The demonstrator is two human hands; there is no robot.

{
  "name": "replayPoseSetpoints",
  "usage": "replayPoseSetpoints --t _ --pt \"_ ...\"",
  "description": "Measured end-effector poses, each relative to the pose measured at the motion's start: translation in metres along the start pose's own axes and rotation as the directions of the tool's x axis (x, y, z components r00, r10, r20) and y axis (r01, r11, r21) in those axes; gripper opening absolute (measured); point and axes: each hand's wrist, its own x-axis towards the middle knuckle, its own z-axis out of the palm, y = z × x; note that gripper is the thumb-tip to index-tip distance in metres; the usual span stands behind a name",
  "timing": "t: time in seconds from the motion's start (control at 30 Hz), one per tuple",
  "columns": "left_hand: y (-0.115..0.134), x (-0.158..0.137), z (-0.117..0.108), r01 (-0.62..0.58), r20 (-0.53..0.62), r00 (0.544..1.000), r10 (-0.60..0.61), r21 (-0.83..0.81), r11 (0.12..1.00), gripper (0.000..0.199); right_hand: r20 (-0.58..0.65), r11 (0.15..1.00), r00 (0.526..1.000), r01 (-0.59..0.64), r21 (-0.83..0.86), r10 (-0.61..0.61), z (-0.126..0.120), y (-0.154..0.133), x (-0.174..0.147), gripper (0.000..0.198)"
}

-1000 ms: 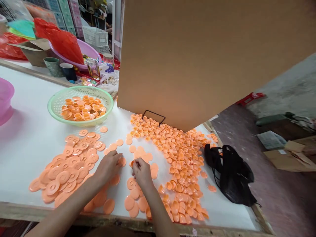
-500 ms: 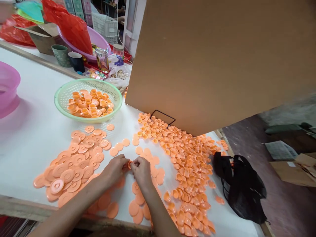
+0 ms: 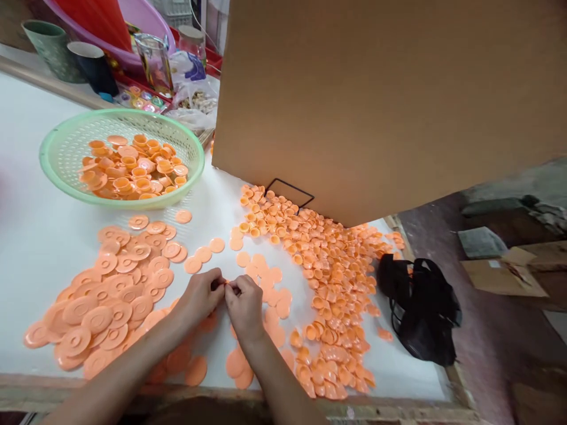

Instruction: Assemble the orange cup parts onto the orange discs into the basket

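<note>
A small orange plastic piece (image 3: 225,284) is being pinched between the fingertips of both hands, almost wholly hidden by them, just above the white table. Flat orange discs (image 3: 110,289) are lying scattered to its left, small orange caps (image 3: 319,271) heaped to its right.

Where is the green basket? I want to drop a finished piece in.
Head view, far left: green basket sits beyond the flat orange discs.
</note>
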Motion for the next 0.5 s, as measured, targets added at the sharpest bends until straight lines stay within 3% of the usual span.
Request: replayPoseSetpoints --t 0.07,0.17,0.23,0.27,0.3,0.37,0.43,0.47,0.5 --pt "0.002 -0.003 0.002 0.012 0.028 1.000 -0.012 -0.007 1.000 0.012 -0.010 1.000 1.000 -0.003 0.023 0.004 0.003 0.001 -0.002 0.017" --pt "0.010 -0.003 -0.010 0.004 0.002 1.000 -0.004 0.030 1.000 0.012 0.158 0.986 0.985 -0.087 0.144 0.064 -0.013 0.013 0.006 0.016" --pt "0.020 0.004 -0.040 0.023 -0.099 0.995 -0.022 0.008 1.000 0.013 0.158 0.968 0.981 -0.148 0.205 0.117 -0.043 0.028 0.017 0.023" --pt "0.026 0.009 -0.062 0.028 -0.191 0.981 -0.031 -0.021 0.999 0.015 0.069 0.971 0.988 -0.150 0.186 0.139 -0.062 0.037 0.024 0.025" --pt "0.034 0.016 -0.088 -0.001 -0.319 0.948 -0.012 -0.040 0.999 0.018 -0.081 0.981 0.986 -0.136 0.136 0.148 -0.082 0.047 0.032 0.025" --pt "0.052 0.029 -0.142 -0.068 -0.587 0.809 0.025 -0.050 0.996 0.030 -0.306 0.991 0.946 -0.126 -0.049 0.105 -0.115 0.065 0.046 0.021" --pt "0.066 0.038 -0.180 -0.071 -0.719 0.695 -0.018 -0.094 0.993 0.056 -0.315 0.984 0.946 -0.118 -0.130 0.072 -0.131 0.078 0.059 0.022" --pt "0.071 0.038 -0.188 -0.048 -0.734 0.678 -0.027 -0.082 0.995 0.061 -0.278 0.984 0.959 -0.097 -0.149 0.053 -0.133 0.082 0.064 0.025" --pt "0.072 0.036 -0.185 -0.020 -0.717 0.697 -0.017 -0.043 0.999 0.060 -0.239 0.985 0.970 -0.070 -0.158 0.031 -0.131 0.085 0.067 0.027"
